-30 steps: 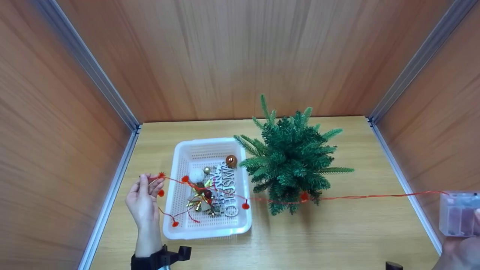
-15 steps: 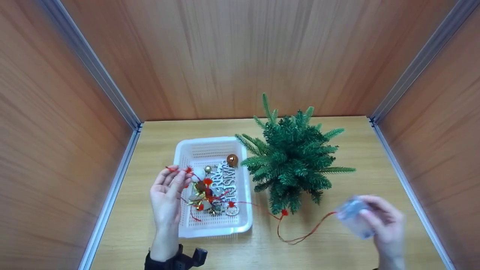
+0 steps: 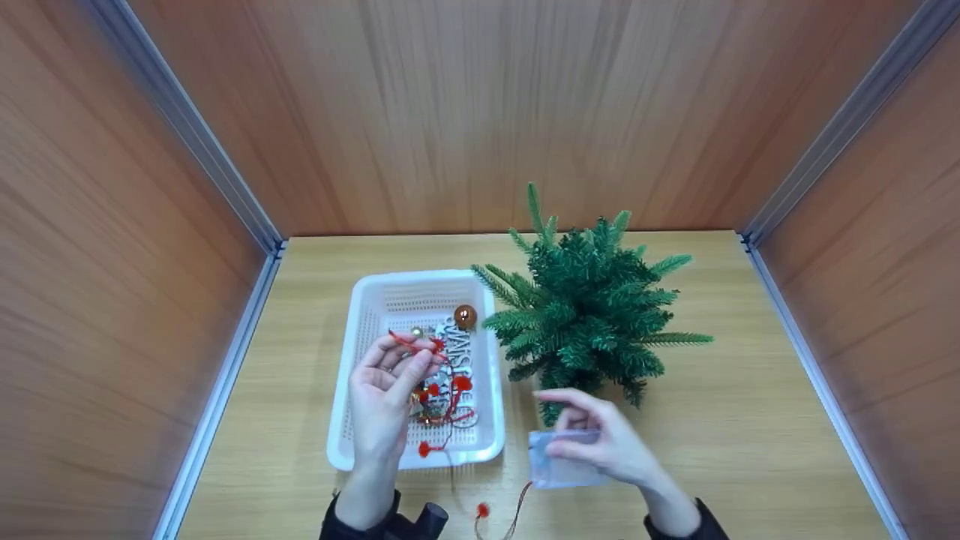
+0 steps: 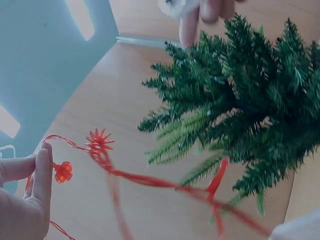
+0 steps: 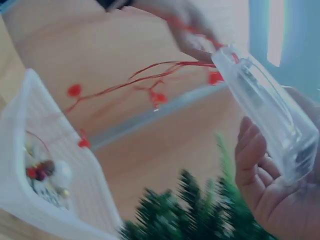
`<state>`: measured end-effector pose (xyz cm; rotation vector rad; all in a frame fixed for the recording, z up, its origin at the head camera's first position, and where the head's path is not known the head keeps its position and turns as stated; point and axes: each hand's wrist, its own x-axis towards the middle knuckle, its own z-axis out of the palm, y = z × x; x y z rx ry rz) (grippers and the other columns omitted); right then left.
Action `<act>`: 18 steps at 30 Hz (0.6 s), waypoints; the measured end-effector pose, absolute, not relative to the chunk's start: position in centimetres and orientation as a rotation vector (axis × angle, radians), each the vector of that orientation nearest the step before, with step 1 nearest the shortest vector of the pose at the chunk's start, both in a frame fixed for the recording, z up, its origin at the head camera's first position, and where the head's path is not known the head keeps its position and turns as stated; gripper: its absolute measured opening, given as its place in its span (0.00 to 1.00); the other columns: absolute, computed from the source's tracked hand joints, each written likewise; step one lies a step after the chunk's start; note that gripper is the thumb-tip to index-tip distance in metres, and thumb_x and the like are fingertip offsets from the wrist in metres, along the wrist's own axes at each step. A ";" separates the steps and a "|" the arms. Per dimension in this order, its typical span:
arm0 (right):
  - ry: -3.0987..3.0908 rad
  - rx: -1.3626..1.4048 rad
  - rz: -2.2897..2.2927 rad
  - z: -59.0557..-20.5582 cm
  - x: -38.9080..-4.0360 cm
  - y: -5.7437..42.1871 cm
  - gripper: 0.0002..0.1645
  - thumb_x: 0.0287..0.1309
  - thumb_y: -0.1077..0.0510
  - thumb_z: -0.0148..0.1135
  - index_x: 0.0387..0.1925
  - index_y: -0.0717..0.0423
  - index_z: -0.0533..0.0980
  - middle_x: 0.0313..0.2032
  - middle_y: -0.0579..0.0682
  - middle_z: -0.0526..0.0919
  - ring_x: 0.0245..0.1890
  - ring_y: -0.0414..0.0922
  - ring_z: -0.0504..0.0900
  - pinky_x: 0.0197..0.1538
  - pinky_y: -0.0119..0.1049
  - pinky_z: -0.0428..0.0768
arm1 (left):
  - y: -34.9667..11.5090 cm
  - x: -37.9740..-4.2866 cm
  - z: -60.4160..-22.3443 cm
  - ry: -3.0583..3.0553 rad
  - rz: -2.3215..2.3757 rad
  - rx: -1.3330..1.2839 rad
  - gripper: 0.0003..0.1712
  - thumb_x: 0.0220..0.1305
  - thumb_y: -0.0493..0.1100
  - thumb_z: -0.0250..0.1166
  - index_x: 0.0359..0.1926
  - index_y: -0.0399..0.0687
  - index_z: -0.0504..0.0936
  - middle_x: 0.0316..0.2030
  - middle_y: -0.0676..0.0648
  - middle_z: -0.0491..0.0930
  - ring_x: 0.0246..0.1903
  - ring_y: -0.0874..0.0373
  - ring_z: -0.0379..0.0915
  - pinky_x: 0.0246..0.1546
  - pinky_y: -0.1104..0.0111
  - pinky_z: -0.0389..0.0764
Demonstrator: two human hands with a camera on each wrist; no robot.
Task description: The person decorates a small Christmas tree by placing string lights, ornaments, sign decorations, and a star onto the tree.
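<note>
My left hand (image 3: pixel 381 409) pinches a strand of red string lights (image 3: pixel 461 383) between thumb and fingertips, over the white basket (image 3: pixel 341 420). Small red spiky and rounded pieces hang along the wire. Just in front of the small artificial Christmas tree (image 3: pixel 592 315), my right hand (image 3: pixel 611 446) holds a clear plastic box (image 3: pixel 559 474). From that box (image 5: pixel 267 107) the red wire runs out, as the right wrist view shows. Part of the wire droops past the table's front. In the left wrist view, the strand (image 4: pixel 150 180) crosses in front of the tree's branches.
The basket holds a copper-coloured ball ornament (image 3: pixel 465 316), silver lettering (image 3: pixel 459 349) and other small ornaments partly hidden by my left hand. Wooden panels (image 3: pixel 480 120) enclose the table (image 3: pixel 720 435) at the back and both sides.
My right hand has brought the clear box left from the far right edge to the tree's front. My left hand has moved right over the basket, and the stretched wire now hangs slack.
</note>
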<state>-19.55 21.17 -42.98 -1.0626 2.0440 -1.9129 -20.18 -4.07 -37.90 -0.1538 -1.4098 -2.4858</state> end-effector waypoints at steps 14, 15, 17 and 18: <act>2.164 -1.030 -1.457 -48.3 -21.4 19.2 0.21 0.43 0.57 0.67 0.39 0.66 0.76 0.33 0.54 0.82 0.30 0.39 0.79 0.36 0.30 0.77 | -1.9 -20.2 -36.5 -1.479 -2.460 -0.237 0.11 0.52 0.24 0.58 0.38 0.29 0.70 0.32 0.39 0.78 0.31 0.51 0.78 0.33 0.63 0.79; 2.171 -1.011 -1.415 -49.5 -21.4 19.4 0.21 0.41 0.55 0.67 0.38 0.65 0.77 0.33 0.53 0.82 0.31 0.38 0.79 0.37 0.30 0.77 | -1.9 -20.3 -36.4 -1.477 -2.459 -0.242 0.11 0.52 0.24 0.58 0.38 0.29 0.70 0.32 0.39 0.78 0.31 0.51 0.78 0.33 0.63 0.79; 2.183 -0.956 -1.341 -51.4 -21.2 19.7 0.20 0.40 0.53 0.68 0.36 0.61 0.78 0.33 0.49 0.82 0.31 0.36 0.79 0.37 0.28 0.77 | -1.9 -20.4 -36.1 -1.465 -2.460 -0.258 0.11 0.52 0.23 0.58 0.39 0.28 0.70 0.32 0.39 0.78 0.31 0.51 0.78 0.33 0.63 0.79; 2.210 -0.933 -1.294 -52.1 -21.0 19.8 0.19 0.39 0.53 0.68 0.35 0.60 0.79 0.32 0.48 0.82 0.31 0.35 0.78 0.36 0.27 0.76 | -1.9 -20.4 -36.0 -1.459 -2.461 -0.266 0.11 0.52 0.23 0.58 0.38 0.29 0.70 0.32 0.39 0.78 0.31 0.51 0.78 0.33 0.63 0.79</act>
